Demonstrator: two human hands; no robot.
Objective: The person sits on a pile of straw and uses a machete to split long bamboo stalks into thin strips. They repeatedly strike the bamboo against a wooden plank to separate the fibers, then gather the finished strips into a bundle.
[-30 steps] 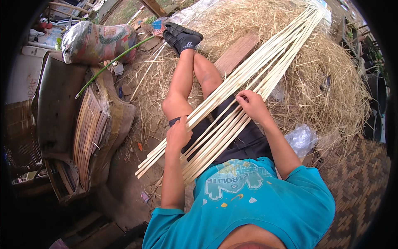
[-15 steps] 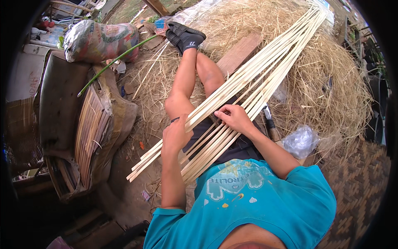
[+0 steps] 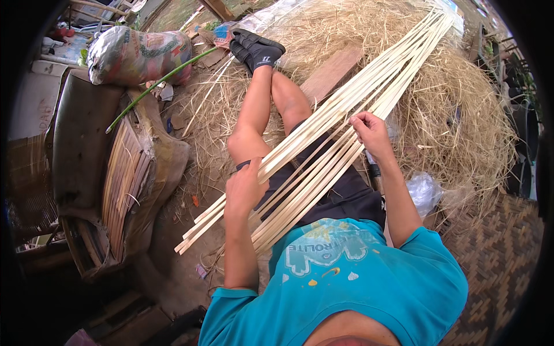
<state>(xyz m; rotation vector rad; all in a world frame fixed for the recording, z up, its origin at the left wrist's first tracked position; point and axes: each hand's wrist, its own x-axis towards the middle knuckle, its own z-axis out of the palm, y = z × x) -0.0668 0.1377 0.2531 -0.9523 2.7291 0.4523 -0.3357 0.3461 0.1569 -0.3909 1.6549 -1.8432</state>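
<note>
Long pale strips, bamboo by their look, slant across my lap from lower left to upper right in two groups. My left hand (image 3: 247, 185) is closed round the lower part of the upper group (image 3: 332, 112). The lower group (image 3: 306, 205) lies loose across my dark shorts, close to my shirt. Over the strips, farther up and to the right, is my right hand (image 3: 370, 135). Its thumb and fingertips are pinched together at the strips, and what lies between them is too small to make out. All strips converge at the far upper right.
Dry straw-like shavings (image 3: 461, 132) heap up at the right, near a clear plastic bag (image 3: 424, 193). A wooden board (image 3: 332, 75) lies beyond my knees. Left are a stuffed sack (image 3: 141, 57), a green stalk (image 3: 156, 86) and a worn padded seat (image 3: 86, 144). Woven matting (image 3: 490, 259) covers the lower right.
My right hand has moved up and to the right along the strips, away from my lap. My left hand keeps its grip in about the same place.
</note>
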